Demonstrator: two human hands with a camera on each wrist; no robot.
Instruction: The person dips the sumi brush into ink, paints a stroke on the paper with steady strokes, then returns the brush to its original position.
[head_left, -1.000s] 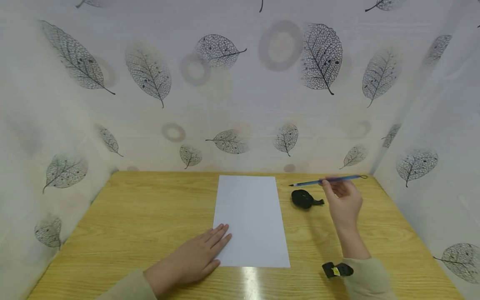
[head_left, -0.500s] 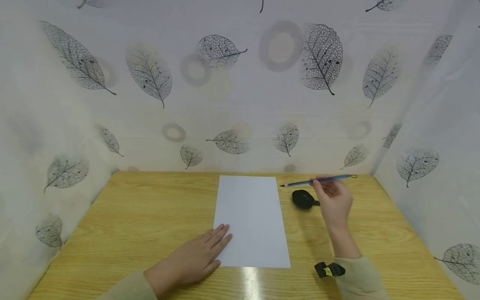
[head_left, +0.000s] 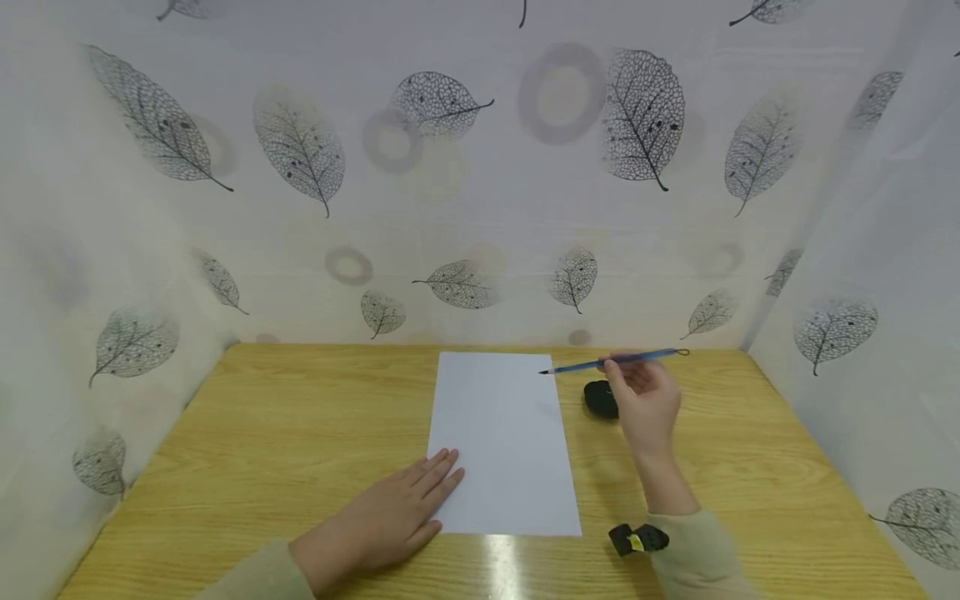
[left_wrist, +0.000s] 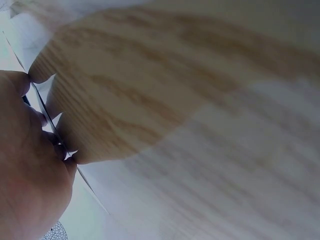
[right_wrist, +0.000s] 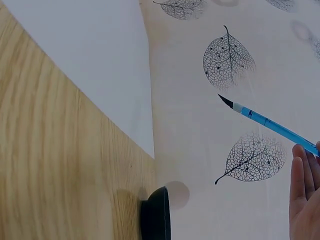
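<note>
My right hand pinches a blue calligraphy brush around its middle. The brush lies nearly level, its dark tip pointing left over the top right corner of a white sheet of paper. In the right wrist view the black-tipped brush shows raised above the table. My left hand rests flat with its fingers on the sheet's lower left edge; the left wrist view shows the same hand from the side. A black ink dish sits right of the paper, its handle hidden behind my right hand.
The light wooden table ends at a pale leaf-print curtain, which also hangs along both sides. A black strap device is at the right sleeve.
My right hand has moved left with the brush, bringing its tip from above the table to over the paper. The hand now covers the dish's handle. The left hand stays still.
</note>
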